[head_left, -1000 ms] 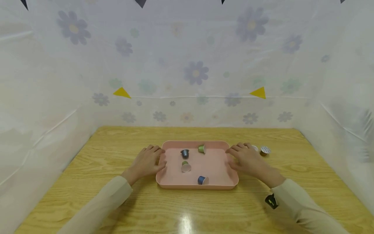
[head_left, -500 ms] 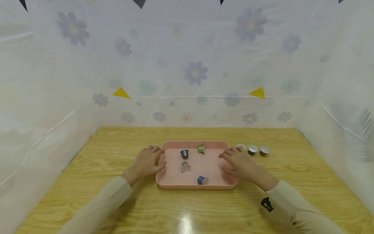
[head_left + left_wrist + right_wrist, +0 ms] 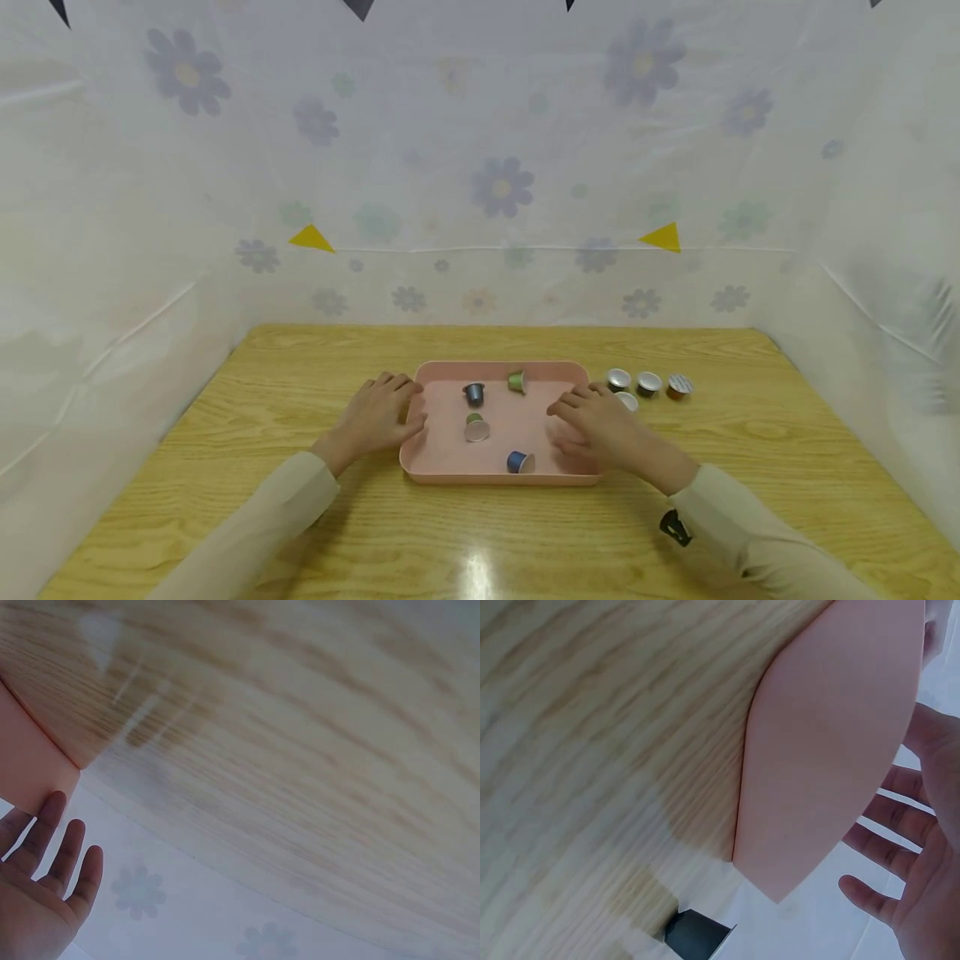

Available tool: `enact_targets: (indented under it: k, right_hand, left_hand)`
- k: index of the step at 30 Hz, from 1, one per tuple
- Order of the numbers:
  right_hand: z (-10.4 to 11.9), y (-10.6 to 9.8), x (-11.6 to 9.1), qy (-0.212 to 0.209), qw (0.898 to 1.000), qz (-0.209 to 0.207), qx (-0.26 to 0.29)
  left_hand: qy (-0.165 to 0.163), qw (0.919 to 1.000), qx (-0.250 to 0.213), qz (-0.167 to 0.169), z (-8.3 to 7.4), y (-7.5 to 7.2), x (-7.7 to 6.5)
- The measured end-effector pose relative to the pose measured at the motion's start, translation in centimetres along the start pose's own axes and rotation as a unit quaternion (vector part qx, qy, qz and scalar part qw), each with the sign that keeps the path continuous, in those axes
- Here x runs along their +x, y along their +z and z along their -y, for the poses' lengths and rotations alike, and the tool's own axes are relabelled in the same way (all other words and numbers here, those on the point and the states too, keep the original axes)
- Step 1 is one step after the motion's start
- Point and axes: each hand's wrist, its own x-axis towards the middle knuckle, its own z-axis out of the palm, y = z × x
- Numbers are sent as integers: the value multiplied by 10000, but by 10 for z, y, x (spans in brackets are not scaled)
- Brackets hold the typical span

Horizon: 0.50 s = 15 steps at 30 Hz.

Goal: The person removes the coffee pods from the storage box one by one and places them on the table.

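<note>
A shallow pink tray [image 3: 442,477] lies on the table. In it, apart from one another, are a dark blue-grey coffee capsule [image 3: 474,395], a green capsule [image 3: 517,382], another green one with its pale lid showing [image 3: 477,429] and a blue capsule [image 3: 519,462]. My left hand [image 3: 375,417] is at the tray's left rim, fingers loosely bent and holding nothing. In the left wrist view a fingertip [image 3: 55,801] overlaps the tray wall. My right hand [image 3: 611,429] hovers over the tray's right side with fingers spread and nothing visible in them.
To the right of the tray stand capsules with pale lids [image 3: 618,379], [image 3: 648,383], a capsule with a printed lid [image 3: 679,386] and a capsule partly behind my right hand [image 3: 627,402]. A black object [image 3: 676,528] is by the right sleeve. Flowered sheeting [image 3: 502,187] surrounds the wooden table.
My right hand has shifted left, from the tray's right rim to over its inside. Capsules behind it have come into view. The left hand and the capsules in the tray stay put.
</note>
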Motion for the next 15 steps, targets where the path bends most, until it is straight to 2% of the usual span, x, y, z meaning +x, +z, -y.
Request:
enact_targets:
  k: [4,11,15]
  right_hand:
    - [4,0,2,20,9999,83,108]
    - [11,2,7,-204,9994,-284,73]
    - [14,3,10,-249,9990,-316,218]
  left_hand:
    - [0,10000,-36,-23,-1,-1,0]
    - [-49,10000,-37,46,0,0,0]
    - [-34,10000,-7,43,1,1,0]
